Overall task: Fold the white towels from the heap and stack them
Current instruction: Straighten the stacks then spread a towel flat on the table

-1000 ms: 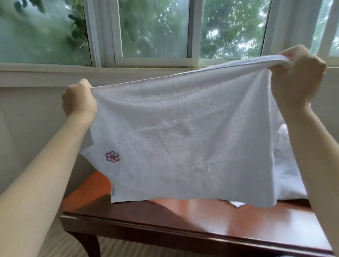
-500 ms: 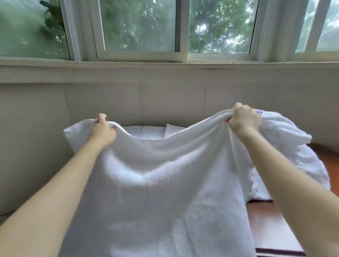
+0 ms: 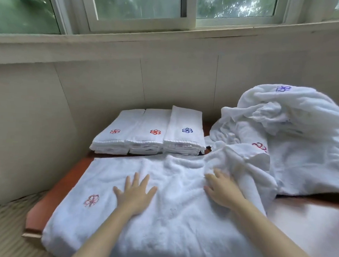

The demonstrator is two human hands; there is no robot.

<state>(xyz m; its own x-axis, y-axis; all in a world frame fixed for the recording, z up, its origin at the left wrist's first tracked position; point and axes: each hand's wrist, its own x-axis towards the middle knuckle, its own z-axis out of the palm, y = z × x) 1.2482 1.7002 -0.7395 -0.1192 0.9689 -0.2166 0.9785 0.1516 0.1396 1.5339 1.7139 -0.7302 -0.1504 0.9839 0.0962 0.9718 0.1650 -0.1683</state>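
We press our left hand [image 3: 134, 194] and right hand [image 3: 223, 191], flat, fingers spread, set apart, on the towel [image 3: 173, 220] spread over the table [image 3: 70, 180]; to fold cleanly, we should sweep outward and flatten the bunched far-right corner beside the heap [image 3: 299, 142] first

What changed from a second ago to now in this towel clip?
The towel, held up in the air by its top corners, came down and now lies spread on the table. Both hands let go of the corners: the left hand and right hand now press flat on it. The heap on the right and the folded stacks at the back look unmoved.
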